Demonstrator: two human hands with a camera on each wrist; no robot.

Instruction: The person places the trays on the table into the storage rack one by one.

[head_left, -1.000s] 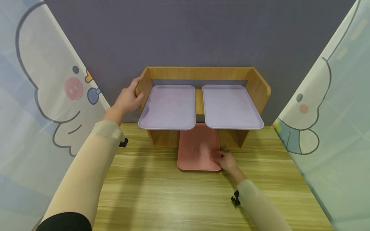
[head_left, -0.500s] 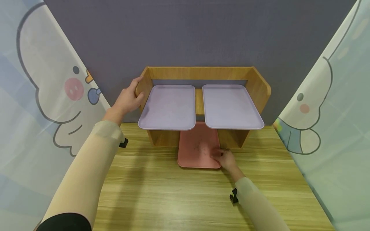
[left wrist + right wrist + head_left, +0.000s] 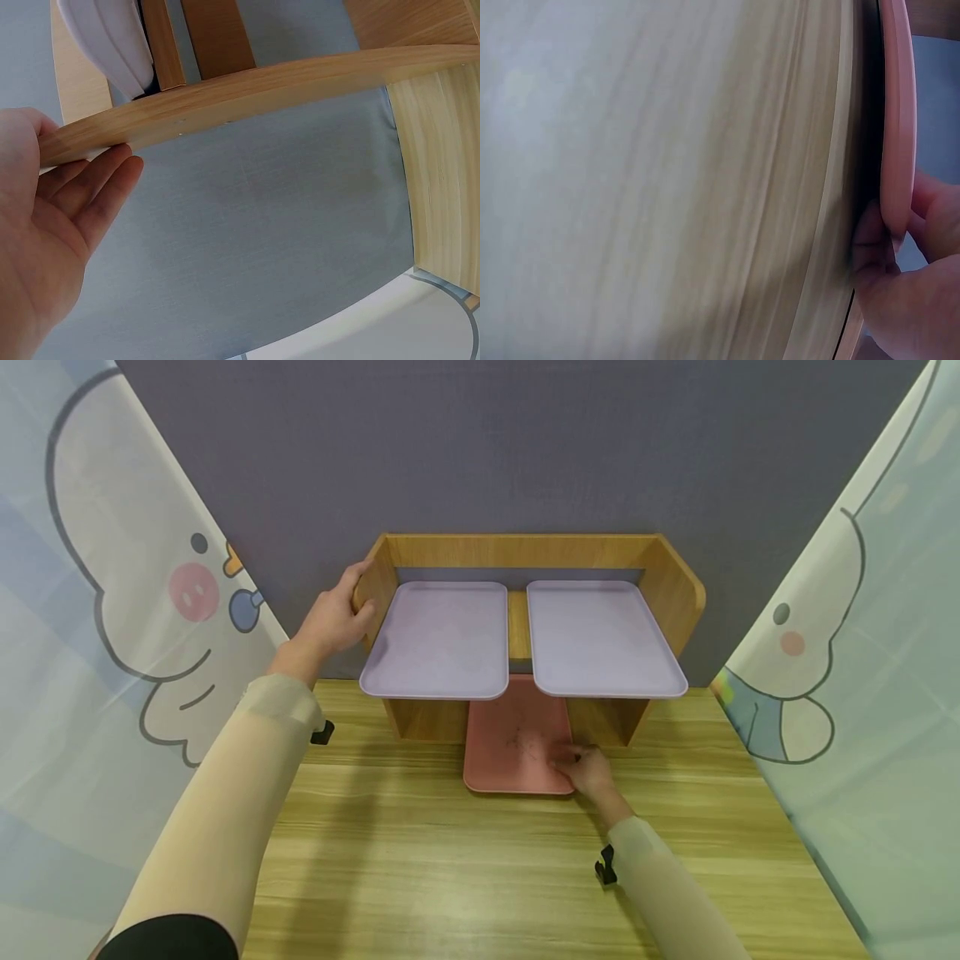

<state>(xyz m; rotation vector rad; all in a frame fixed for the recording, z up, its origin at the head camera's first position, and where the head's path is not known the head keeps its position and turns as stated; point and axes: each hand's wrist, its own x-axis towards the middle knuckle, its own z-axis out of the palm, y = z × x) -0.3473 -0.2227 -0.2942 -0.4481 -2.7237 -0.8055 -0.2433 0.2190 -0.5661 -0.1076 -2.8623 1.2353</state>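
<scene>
My left hand (image 3: 330, 625) grips the left side panel of a wooden two-tier shelf (image 3: 525, 550). The left wrist view has the thumb on the inner face of that panel (image 3: 270, 94) and the fingers against its outer face. Low at the front, my right hand (image 3: 588, 772) pinches the right front corner of a pink tray (image 3: 498, 764). Seen from the right wrist, thumb and fingers lie on either side of the tray's rim (image 3: 898, 127), close over the table. The tray's back part is inside the lower tier, hidden under the upper trays.
Two pale purple trays, one on the left (image 3: 442, 639) and one on the right (image 3: 603, 635), lie side by side on the upper tier, their front ends overhanging. A grey partition (image 3: 525, 452) stands behind the shelf. Cartoon-printed curtains (image 3: 795, 710) flank the wood-grain table (image 3: 450, 877).
The pink tray has slid slightly backward, deeper under the shelf, and my right hand has moved along with it. My left hand has stayed on the side panel.
</scene>
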